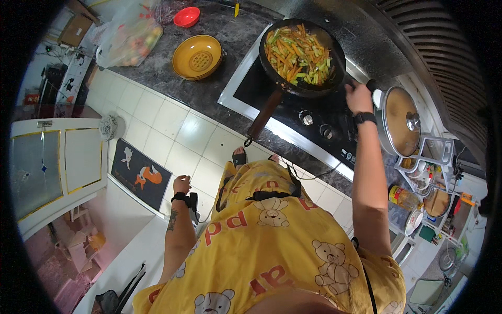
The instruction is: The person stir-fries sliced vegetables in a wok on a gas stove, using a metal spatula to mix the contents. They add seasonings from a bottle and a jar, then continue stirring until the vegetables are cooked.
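A dark frying pan [302,92] sits on the black glass cooktop [255,90]. Sliced carrots and green vegetable pieces [298,55] fill it, and its brown handle [266,114] points toward my body. Just beyond the pan's right rim is my right hand [357,97], fingers curled. A black rounded piece [371,85] shows beside it; whether I grip it is unclear. To the right of that wrist stands a pot with a glass lid [402,117]. My left hand [181,184] hangs low over the floor, loosely bent, with nothing visible in it.
On the dark counter [157,82] are a yellow-brown bowl [200,57], a small red bowl [187,17] and a plastic bag of produce [133,43]. An oil bottle [404,197] and a rack [423,168] stand at right. A range hood [439,51] overhangs the far side.
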